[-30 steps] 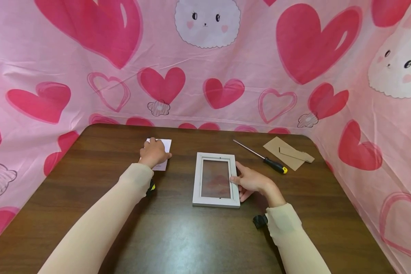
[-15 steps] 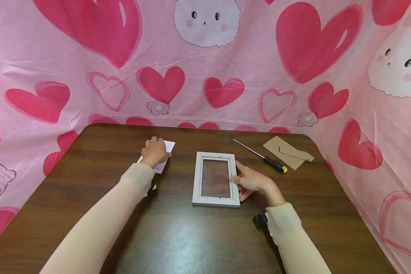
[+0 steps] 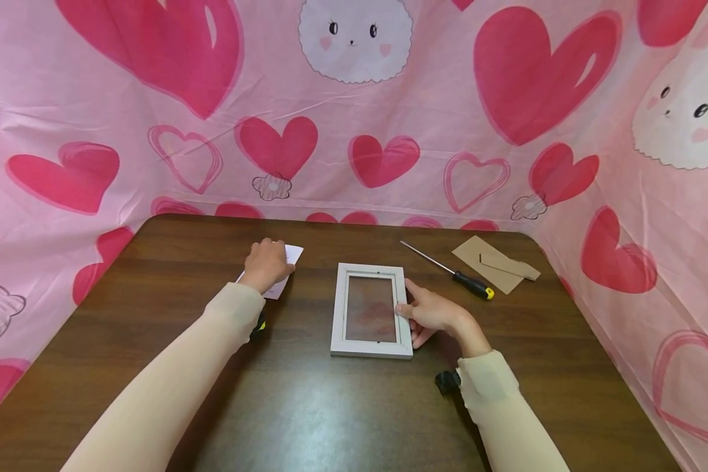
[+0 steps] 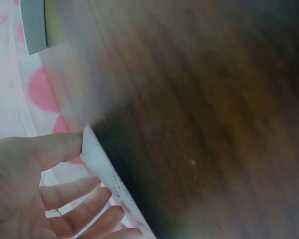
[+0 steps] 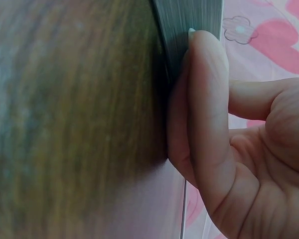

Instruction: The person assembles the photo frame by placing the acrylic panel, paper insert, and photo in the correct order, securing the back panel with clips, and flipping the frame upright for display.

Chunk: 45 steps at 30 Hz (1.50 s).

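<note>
A white picture frame lies flat at mid-table, its middle filled by a clear, reflecting panel. My right hand grips the frame's right side, thumb on top and the other fingers against the outer edge. In the right wrist view, fingertips touch the frame's grey-looking side. Left of the frame, my left hand holds a white printed card from above, covering most of it. Seen from the left wrist, the thumb meets one end of the card and the other fingers curl along it.
Behind the right hand lies a screwdriver with a black and yellow handle. Beside it is a brown backing board with a narrow stand flap. The wooden table ends at a pink heart-patterned cloth.
Under the left hand the card has turned clockwise and shifted slightly right, mostly in the first half second. The right hand and picture frame have stayed in place.
</note>
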Available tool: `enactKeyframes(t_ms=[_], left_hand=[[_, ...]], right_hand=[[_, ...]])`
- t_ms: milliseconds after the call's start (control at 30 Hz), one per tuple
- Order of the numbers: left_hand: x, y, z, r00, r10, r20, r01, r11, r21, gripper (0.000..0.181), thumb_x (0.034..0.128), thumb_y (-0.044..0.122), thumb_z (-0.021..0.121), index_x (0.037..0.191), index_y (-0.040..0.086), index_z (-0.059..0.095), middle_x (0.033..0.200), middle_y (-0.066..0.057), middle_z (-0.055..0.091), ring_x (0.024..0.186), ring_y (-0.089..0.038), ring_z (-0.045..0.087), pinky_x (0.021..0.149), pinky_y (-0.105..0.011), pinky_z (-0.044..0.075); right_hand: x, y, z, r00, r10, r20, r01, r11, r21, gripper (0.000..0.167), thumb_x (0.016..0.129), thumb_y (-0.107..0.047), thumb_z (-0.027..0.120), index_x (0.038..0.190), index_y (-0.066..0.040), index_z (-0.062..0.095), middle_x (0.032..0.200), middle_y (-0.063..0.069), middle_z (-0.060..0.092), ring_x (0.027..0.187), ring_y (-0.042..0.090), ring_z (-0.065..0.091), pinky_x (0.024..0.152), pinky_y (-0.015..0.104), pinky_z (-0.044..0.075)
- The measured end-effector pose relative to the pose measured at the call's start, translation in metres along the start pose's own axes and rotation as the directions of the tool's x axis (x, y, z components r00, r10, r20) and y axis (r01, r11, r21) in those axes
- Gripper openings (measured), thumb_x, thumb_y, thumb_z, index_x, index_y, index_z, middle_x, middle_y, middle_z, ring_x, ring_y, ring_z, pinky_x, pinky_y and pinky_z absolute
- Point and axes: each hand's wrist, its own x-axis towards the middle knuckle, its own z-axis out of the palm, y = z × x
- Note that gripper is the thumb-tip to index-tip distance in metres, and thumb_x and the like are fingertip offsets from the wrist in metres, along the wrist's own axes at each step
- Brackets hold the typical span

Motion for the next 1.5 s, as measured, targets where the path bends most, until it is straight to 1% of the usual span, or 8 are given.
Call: enactKeyframes(t_ms=[233, 433, 633, 867, 1100, 1200, 1367, 1500], left_hand=[[0.002, -0.001, 0.0, 0.993, 0.082, -0.084, -0.075, 0.994, 0.085, 0.03, 0.0901, 0.02, 0.076, 0.109, -0.004, 0.076, 0.113, -0.029, 0.073, 0.1, -0.05, 0.069, 0.081, -0.062, 0.061], [0.001, 0.001, 0.002, 0.984, 0.139, -0.113, -0.122, 0.982, 0.144, 0.025, 0.0878, 0.019, 0.079, 0.1, -0.003, 0.078, 0.105, -0.029, 0.075, 0.091, -0.049, 0.072, 0.075, -0.062, 0.063], [-0.004, 0.005, 0.0, 0.978, 0.176, -0.115, -0.155, 0.973, 0.17, 0.022, 0.0881, 0.016, 0.076, 0.097, -0.005, 0.078, 0.104, -0.03, 0.075, 0.09, -0.049, 0.073, 0.072, -0.061, 0.063], [-0.007, 0.009, -0.002, 0.972, 0.193, -0.13, -0.164, 0.965, 0.205, 0.024, 0.0946, 0.016, 0.069, 0.1, -0.006, 0.077, 0.104, -0.028, 0.075, 0.088, -0.047, 0.074, 0.07, -0.06, 0.064], [-0.011, 0.011, -0.01, 0.939, 0.236, -0.249, -0.186, 0.96, 0.21, 0.014, 0.0959, 0.004, 0.064, 0.093, -0.004, 0.075, 0.094, -0.028, 0.075, 0.082, -0.048, 0.074, 0.062, -0.06, 0.062], [-0.012, 0.011, -0.013, 0.933, 0.245, -0.264, -0.196, 0.96, 0.2, 0.008, 0.0955, 0.0, 0.064, 0.091, -0.003, 0.071, 0.091, -0.028, 0.074, 0.082, -0.049, 0.074, 0.06, -0.061, 0.061], [-0.014, 0.011, -0.02, 0.922, 0.267, -0.281, -0.225, 0.959, 0.172, 0.004, 0.0933, -0.005, 0.064, 0.094, -0.006, 0.068, 0.092, -0.028, 0.072, 0.083, -0.05, 0.073, 0.062, -0.061, 0.062], [-0.018, 0.012, -0.03, 0.898, 0.287, -0.333, -0.258, 0.957, 0.13, 0.006, 0.0902, -0.007, 0.066, 0.096, -0.009, 0.067, 0.094, -0.03, 0.069, 0.087, -0.053, 0.071, 0.069, -0.061, 0.062]], right_hand=[[0.0, 0.0, 0.0, 1.0, -0.002, 0.0, 0.002, 1.0, -0.002, 0.085, 0.109, -0.021, 0.062, 0.171, -0.011, 0.003, 0.089, 0.016, 0.055, 0.058, 0.022, 0.064, 0.057, 0.04, 0.064], [0.001, 0.0, 0.0, 1.0, -0.006, -0.001, 0.006, 1.0, -0.008, 0.085, 0.109, -0.021, 0.062, 0.171, -0.011, 0.004, 0.088, 0.015, 0.055, 0.058, 0.022, 0.064, 0.057, 0.04, 0.064], [0.001, 0.001, 0.0, 1.0, -0.008, 0.003, 0.008, 1.0, -0.006, 0.085, 0.109, -0.021, 0.062, 0.171, -0.012, 0.004, 0.087, 0.015, 0.055, 0.058, 0.022, 0.064, 0.057, 0.041, 0.064], [0.0, 0.0, -0.001, 1.0, 0.003, -0.002, -0.003, 1.0, -0.012, 0.086, 0.108, -0.023, 0.063, 0.171, -0.011, 0.005, 0.089, 0.015, 0.055, 0.058, 0.021, 0.064, 0.058, 0.04, 0.064], [0.0, 0.001, -0.001, 1.0, -0.004, 0.002, 0.004, 1.0, -0.006, 0.086, 0.108, -0.023, 0.063, 0.171, -0.012, 0.005, 0.087, 0.015, 0.055, 0.058, 0.022, 0.065, 0.057, 0.041, 0.064], [0.001, 0.001, 0.0, 1.0, -0.014, 0.004, 0.014, 1.0, -0.001, 0.085, 0.109, -0.022, 0.062, 0.171, -0.012, 0.004, 0.087, 0.015, 0.055, 0.058, 0.022, 0.065, 0.056, 0.041, 0.064], [0.001, 0.002, 0.001, 0.999, -0.03, 0.011, 0.03, 0.999, 0.012, 0.083, 0.111, -0.02, 0.059, 0.171, -0.011, 0.003, 0.086, 0.015, 0.055, 0.058, 0.022, 0.065, 0.056, 0.041, 0.064], [0.0, 0.002, 0.001, 0.999, -0.036, 0.01, 0.036, 0.999, 0.016, 0.082, 0.111, -0.019, 0.058, 0.171, -0.011, 0.002, 0.085, 0.016, 0.055, 0.057, 0.022, 0.065, 0.055, 0.041, 0.064]])
